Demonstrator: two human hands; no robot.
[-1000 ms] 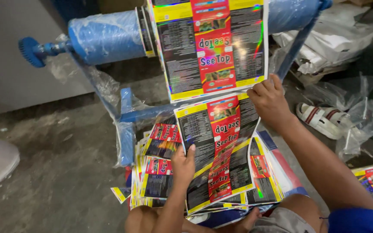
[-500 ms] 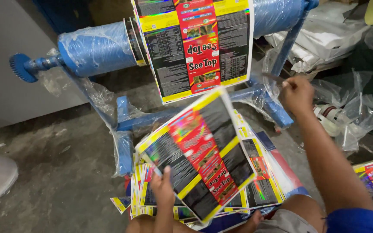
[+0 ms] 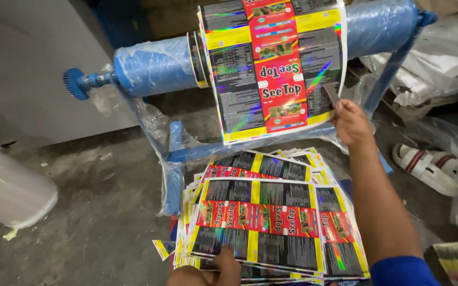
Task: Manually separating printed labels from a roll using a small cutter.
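A printed label sheet point(image 3: 274, 69), glossy with red, yellow and dark panels, hangs down from a blue roll point(image 3: 157, 63) wrapped in plastic film. The sheet's long axis runs roughly top to bottom, tilted a little, and its free bottom edge points down toward the floor. The roll itself lies crosswise, left to right, on a blue stand point(image 3: 176, 159).

The right hand point(image 3: 352, 123) reaches up to the sheet's lower right corner and pinches the edge there, fingers closed on it; a small dark thing between the fingers may be a blade, though the view is too poor to be sure.

Below the hanging sheet, just in front of the stand, a stack of cut sheets point(image 3: 263, 217) lies flat on the floor point(image 3: 80, 222), fanned out unevenly, the top one with its long axis running left to right. The left hand point(image 3: 223, 265) rests on the stack's near edge at the bottom of the view, fingers pressed down on the top sheet rather than curled round it.

To the left stands a roll of clear film point(image 3: 9, 190). To the right, a white sandal point(image 3: 425, 167) lies beside crumpled plastic bags point(image 3: 441, 63).
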